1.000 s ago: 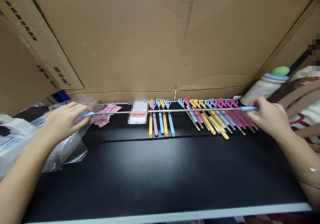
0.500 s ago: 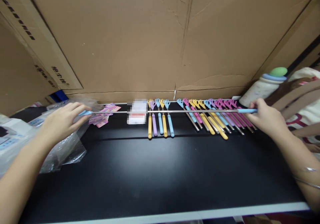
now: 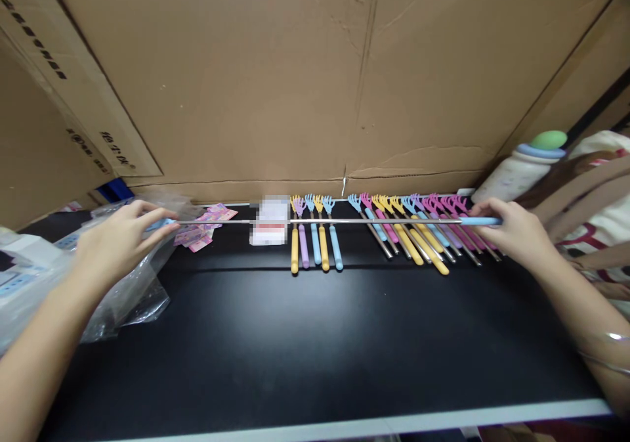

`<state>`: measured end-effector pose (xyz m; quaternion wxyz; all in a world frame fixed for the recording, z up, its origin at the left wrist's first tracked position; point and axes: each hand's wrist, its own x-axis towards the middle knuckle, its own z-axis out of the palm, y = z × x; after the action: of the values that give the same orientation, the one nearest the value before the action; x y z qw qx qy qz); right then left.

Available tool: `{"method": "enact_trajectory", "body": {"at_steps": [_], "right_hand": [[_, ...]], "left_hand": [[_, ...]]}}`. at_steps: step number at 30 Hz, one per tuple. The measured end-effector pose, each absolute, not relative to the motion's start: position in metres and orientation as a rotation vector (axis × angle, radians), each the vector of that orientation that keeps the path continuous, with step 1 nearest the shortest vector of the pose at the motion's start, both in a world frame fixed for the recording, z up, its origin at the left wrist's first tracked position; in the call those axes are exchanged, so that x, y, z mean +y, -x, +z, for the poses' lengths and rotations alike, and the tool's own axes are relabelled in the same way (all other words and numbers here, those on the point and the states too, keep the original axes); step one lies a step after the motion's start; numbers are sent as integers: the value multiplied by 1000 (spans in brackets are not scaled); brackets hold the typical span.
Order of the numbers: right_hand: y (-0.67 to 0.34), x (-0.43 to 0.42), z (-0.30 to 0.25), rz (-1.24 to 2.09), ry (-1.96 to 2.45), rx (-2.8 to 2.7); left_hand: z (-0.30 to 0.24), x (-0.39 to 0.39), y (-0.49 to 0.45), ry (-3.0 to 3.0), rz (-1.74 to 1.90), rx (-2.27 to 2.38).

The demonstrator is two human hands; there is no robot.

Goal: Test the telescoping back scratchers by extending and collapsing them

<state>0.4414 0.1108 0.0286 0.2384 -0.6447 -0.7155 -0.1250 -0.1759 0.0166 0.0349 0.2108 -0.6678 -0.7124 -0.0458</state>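
Note:
A telescopic back scratcher (image 3: 325, 221) with a thin metal rod is stretched out level across the table, held at both ends. My left hand (image 3: 121, 238) pinches its light blue end at the left; the fingers hide most of that end. My right hand (image 3: 514, 232) is closed on the light blue handle at the right. Beyond and below the rod lie five back scratchers side by side, among them a purple one (image 3: 304, 245). Further right lies a fanned group of several more, including a yellow one (image 3: 429, 250), some with bare metal rods showing.
A blurred white card (image 3: 270, 228) and pink printed cards (image 3: 204, 225) lie left of the back scratchers. Clear plastic bags (image 3: 132, 297) cover the left side. A white bottle (image 3: 514, 176) stands at the back right, beside another person's arm (image 3: 595, 196). Cardboard (image 3: 256, 81) walls the back.
My right hand and the handle in it have shifted slightly left. The left hand stays nearly in place, and the other back scratchers have not moved.

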Motion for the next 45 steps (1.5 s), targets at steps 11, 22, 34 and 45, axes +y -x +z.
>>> {"method": "enact_trajectory", "body": {"at_steps": [11, 22, 34, 45], "right_hand": [[-434, 104, 31, -390, 2132, -1803], [-453, 110, 33, -142, 1936, -1794], [-462, 112, 34, 705, 1776, -1905], [-451, 100, 43, 844, 1355, -1240]], "left_hand": [[38, 16, 174, 1847, -111, -2058], [43, 17, 191, 2089, -358, -2280], [45, 12, 187, 2198, -964, -2592], [42, 16, 186, 1805, -1732, -2718]]}}
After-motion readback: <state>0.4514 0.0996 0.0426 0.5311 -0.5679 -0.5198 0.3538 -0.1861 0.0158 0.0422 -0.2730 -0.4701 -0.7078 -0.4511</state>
